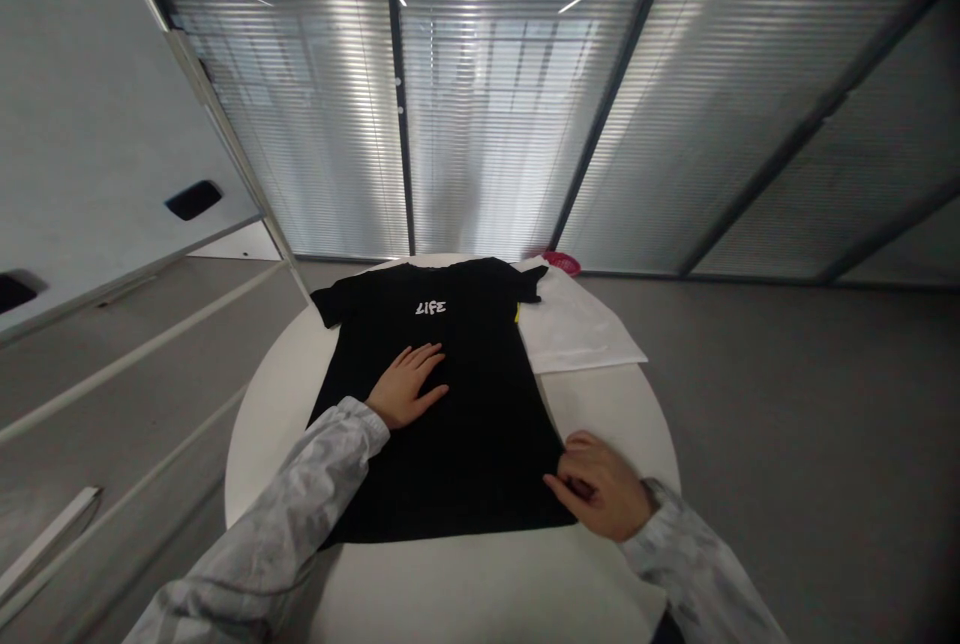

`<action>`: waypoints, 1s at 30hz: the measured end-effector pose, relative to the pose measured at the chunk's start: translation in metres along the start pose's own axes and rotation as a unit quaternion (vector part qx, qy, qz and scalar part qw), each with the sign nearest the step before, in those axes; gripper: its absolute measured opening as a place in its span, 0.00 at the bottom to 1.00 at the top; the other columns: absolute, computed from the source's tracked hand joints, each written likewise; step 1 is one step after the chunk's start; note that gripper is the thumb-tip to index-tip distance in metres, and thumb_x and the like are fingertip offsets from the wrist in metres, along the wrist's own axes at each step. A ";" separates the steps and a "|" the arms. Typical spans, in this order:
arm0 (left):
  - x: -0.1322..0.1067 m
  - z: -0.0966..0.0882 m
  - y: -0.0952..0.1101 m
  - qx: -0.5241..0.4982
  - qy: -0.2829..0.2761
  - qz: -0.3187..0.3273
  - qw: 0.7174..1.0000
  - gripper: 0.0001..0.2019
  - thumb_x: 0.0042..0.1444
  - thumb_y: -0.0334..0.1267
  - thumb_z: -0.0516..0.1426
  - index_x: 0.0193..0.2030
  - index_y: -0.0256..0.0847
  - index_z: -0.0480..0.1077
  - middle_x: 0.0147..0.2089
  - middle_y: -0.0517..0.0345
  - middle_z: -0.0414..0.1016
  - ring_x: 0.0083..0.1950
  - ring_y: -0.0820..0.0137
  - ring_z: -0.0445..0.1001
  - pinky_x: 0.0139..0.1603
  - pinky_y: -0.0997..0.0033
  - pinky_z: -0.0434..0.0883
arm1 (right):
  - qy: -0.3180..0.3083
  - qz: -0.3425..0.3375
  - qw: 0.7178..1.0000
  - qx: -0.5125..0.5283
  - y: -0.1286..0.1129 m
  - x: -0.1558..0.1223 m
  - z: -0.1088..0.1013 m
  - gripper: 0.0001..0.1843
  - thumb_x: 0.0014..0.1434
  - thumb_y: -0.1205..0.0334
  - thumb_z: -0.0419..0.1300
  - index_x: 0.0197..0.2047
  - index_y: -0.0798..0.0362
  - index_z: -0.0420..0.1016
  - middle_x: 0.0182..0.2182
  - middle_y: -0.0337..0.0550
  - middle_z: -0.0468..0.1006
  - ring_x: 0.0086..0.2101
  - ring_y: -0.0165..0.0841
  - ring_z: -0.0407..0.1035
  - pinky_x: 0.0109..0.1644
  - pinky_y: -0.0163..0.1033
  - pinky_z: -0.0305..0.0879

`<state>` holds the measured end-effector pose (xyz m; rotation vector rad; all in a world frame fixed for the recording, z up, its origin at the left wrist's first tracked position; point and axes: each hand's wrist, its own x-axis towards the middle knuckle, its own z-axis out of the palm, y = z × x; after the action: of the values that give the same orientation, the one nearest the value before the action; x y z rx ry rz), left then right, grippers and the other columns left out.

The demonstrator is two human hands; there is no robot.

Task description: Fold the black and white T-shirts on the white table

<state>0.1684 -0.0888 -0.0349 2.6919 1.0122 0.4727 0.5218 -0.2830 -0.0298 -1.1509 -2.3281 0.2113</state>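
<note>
Two patterned sleeves (270,504) cross one round white table (615,414) by blind-covered glass (315,124). One black T-shirt (472,454) lies on it, left hand (406,387) spread flat atop, right hand (604,486) curled at its edge; whether gripping, I cannot tell.

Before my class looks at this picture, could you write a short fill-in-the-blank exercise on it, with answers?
1. The left hand lies on a ____ shirt.
2. The hand at the shirt's side edge is the ____ one.
3. The cloth beside the shirt is ____.

Answers: black; right; white.
</note>
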 end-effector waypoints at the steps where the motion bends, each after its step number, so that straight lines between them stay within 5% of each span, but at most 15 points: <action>1: 0.000 0.000 0.000 0.001 -0.001 0.001 1.000 0.31 0.75 0.58 0.52 0.78 0.45 0.61 0.82 0.48 0.59 0.82 0.55 0.58 0.83 0.43 0.54 | 0.002 -0.005 1.000 0.001 0.000 -0.005 -0.003 0.23 0.72 0.65 0.59 0.24 0.48 0.59 0.19 0.33 0.64 0.23 0.30 0.59 0.42 0.45 0.64; 5: -0.003 0.000 -0.002 -0.001 -0.006 0.009 1.000 0.33 0.75 0.60 0.52 0.78 0.45 0.61 0.82 0.48 0.57 0.82 0.54 0.56 0.83 0.42 0.52 | 0.013 -0.025 1.000 -0.007 0.003 -0.013 -0.016 0.24 0.70 0.66 0.59 0.22 0.48 0.58 0.19 0.34 0.64 0.23 0.31 0.59 0.41 0.45 0.64; 8: -0.004 -0.001 -0.003 -0.007 -0.023 0.026 0.999 0.34 0.74 0.61 0.52 0.79 0.46 0.60 0.83 0.49 0.56 0.83 0.54 0.54 0.83 0.42 0.51 | 0.037 -0.001 0.999 -0.040 0.002 0.007 -0.024 0.20 0.70 0.65 0.58 0.24 0.48 0.65 0.23 0.40 0.69 0.28 0.36 0.65 0.39 0.46 0.65; 11: -0.005 -0.003 -0.003 -0.005 -0.040 0.043 0.998 0.37 0.73 0.63 0.52 0.81 0.46 0.56 0.84 0.49 0.53 0.84 0.54 0.51 0.84 0.43 0.48 | 0.039 0.038 0.998 -0.041 -0.006 0.047 -0.022 0.06 0.69 0.62 0.61 0.43 0.47 0.81 0.44 0.50 0.82 0.46 0.45 0.75 0.53 0.54 0.73; 12: -0.006 -0.004 -0.003 -0.004 -0.045 0.047 0.998 0.38 0.73 0.63 0.53 0.82 0.47 0.54 0.84 0.49 0.51 0.85 0.54 0.50 0.84 0.42 0.48 | 0.029 0.042 0.998 -0.032 -0.009 0.061 -0.019 0.12 0.69 0.60 0.61 0.53 0.46 0.81 0.54 0.52 0.81 0.55 0.48 0.74 0.61 0.58 0.72; 14: -0.007 -0.005 -0.003 -0.005 -0.051 0.055 0.997 0.40 0.72 0.64 0.54 0.84 0.49 0.51 0.85 0.50 0.49 0.85 0.54 0.48 0.84 0.42 0.47 | -0.006 0.036 0.999 -0.017 -0.015 0.084 -0.007 0.28 0.68 0.58 0.63 0.70 0.45 0.73 0.71 0.51 0.69 0.69 0.51 0.63 0.73 0.63 0.61; 17: -0.011 -0.005 -0.005 -0.003 -0.053 0.061 0.997 0.41 0.72 0.64 0.54 0.84 0.51 0.49 0.85 0.51 0.48 0.85 0.54 0.48 0.84 0.42 0.47 | -0.081 0.029 0.996 -0.009 -0.016 0.094 0.014 0.42 0.69 0.53 0.64 0.82 0.45 0.55 0.80 0.48 0.53 0.77 0.50 0.50 0.80 0.63 0.52; 21: -0.016 -0.002 -0.013 0.022 -0.020 0.016 0.999 0.40 0.72 0.64 0.53 0.84 0.50 0.51 0.85 0.52 0.49 0.84 0.54 0.50 0.84 0.43 0.49 | -0.131 0.055 0.990 -0.012 -0.009 0.077 0.027 0.45 0.73 0.48 0.61 0.85 0.43 0.44 0.81 0.45 0.47 0.78 0.49 0.46 0.81 0.63 0.50; 27: -0.023 0.000 -0.043 0.076 0.071 -0.191 0.976 0.38 0.71 0.64 0.53 0.81 0.48 0.57 0.84 0.48 0.53 0.83 0.46 0.52 0.82 0.34 0.50 | -0.135 0.076 0.988 -0.025 -0.009 0.055 0.021 0.48 0.72 0.45 0.62 0.85 0.41 0.40 0.82 0.46 0.43 0.79 0.51 0.43 0.81 0.64 0.49; 30: -0.028 -0.001 -0.052 0.081 0.066 -0.196 0.975 0.39 0.71 0.65 0.53 0.82 0.49 0.57 0.84 0.49 0.52 0.84 0.47 0.51 0.82 0.34 0.49 | -0.133 0.077 0.988 -0.027 -0.011 0.055 0.020 0.49 0.72 0.45 0.62 0.85 0.42 0.41 0.82 0.46 0.43 0.79 0.51 0.43 0.81 0.64 0.48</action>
<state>0.1174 -0.0695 -0.0568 2.5222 1.6392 0.5111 0.4762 -0.2456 -0.0217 -1.4076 -2.4864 0.3799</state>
